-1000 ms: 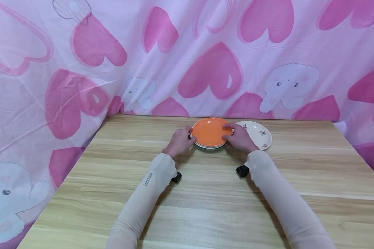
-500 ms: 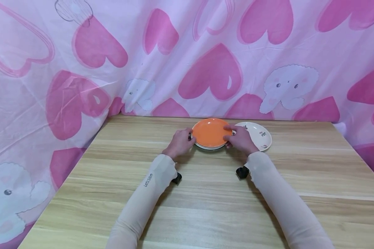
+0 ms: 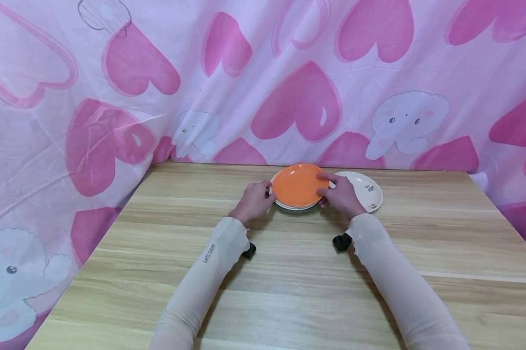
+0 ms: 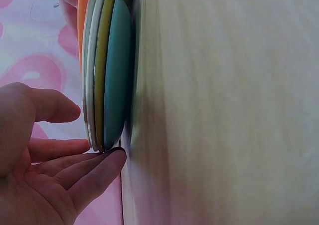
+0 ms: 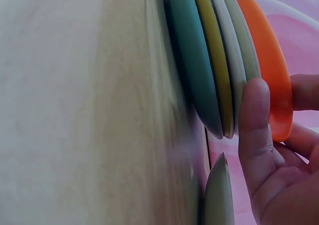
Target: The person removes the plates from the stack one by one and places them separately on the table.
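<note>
An orange plate (image 3: pixel 295 185) tops a stack of plates at the far side of the table. Its right side is tilted up, leaving a gap above a pale plate (image 5: pixel 242 35). My right hand (image 3: pixel 341 197) pinches the raised rim, with one finger also against the edges of the plates below. Beneath lie a white plate, a yellow plate (image 4: pixel 101 68) and a teal plate (image 4: pixel 118 70) at the bottom. My left hand (image 3: pixel 252 201) sits at the stack's left side; its extended fingers touch the lower rims, and a bent finger or thumb stays apart.
A white plate with a small flower pattern (image 3: pixel 369 188) lies right of the stack, partly behind my right hand. The wooden table (image 3: pixel 289 291) ends at a pink heart-print cloth (image 3: pixel 228 112) behind. Black wrist mounts (image 3: pixel 341 242) hang below both sleeves.
The orange plate has risen slightly on its right side and shifted a little right with my right hand. My left hand has barely moved.
</note>
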A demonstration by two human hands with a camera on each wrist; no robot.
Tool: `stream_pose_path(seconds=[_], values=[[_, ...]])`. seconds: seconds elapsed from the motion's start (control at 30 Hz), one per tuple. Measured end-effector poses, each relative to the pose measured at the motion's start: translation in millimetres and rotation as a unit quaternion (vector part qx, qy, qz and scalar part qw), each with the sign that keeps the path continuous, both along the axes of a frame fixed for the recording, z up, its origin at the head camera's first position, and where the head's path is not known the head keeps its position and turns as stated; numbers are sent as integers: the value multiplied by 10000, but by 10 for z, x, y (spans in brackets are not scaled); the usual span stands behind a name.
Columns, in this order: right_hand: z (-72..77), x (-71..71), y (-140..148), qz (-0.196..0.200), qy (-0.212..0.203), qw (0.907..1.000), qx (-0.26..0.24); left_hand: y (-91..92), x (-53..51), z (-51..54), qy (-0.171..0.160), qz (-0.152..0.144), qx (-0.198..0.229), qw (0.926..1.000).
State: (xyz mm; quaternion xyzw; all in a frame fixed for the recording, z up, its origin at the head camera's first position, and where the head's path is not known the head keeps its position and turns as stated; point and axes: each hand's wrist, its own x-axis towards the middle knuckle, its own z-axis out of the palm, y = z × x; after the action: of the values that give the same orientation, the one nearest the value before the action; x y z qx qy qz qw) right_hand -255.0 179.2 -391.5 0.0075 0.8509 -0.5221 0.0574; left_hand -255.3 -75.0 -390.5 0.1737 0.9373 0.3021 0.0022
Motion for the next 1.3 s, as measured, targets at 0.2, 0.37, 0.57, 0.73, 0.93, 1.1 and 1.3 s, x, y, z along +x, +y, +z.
stream_pose_path(seconds=[0.2, 0.37, 0.57, 0.73, 0.93, 1.1, 1.3], values=[[-6, 15, 20, -1, 155, 9997, -187, 4, -2, 2, -41, 22, 21, 10000], [-11, 22, 37, -14, 199, 9995, -239, 6, 2, 11, -126, 45, 23, 9999], [-8, 26, 65, -9, 171, 9986, -506, 8, 4, 9, -105, 82, 33, 9999], [-4, 29, 95, -4, -21, 9973, -728, 13, 0, -1, -85, 111, 7, 9999], [29, 57, 122, 8, -182, 9935, -1124, 23, -4, 0, -68, 79, -137, 9999], [56, 74, 119, 58, -261, 9921, -1225, 22, 3, 3, -134, 142, -114, 9997], [80, 80, 126, 67, -388, 9926, -1152, 18, 7, -6, -121, 125, -168, 9997]])
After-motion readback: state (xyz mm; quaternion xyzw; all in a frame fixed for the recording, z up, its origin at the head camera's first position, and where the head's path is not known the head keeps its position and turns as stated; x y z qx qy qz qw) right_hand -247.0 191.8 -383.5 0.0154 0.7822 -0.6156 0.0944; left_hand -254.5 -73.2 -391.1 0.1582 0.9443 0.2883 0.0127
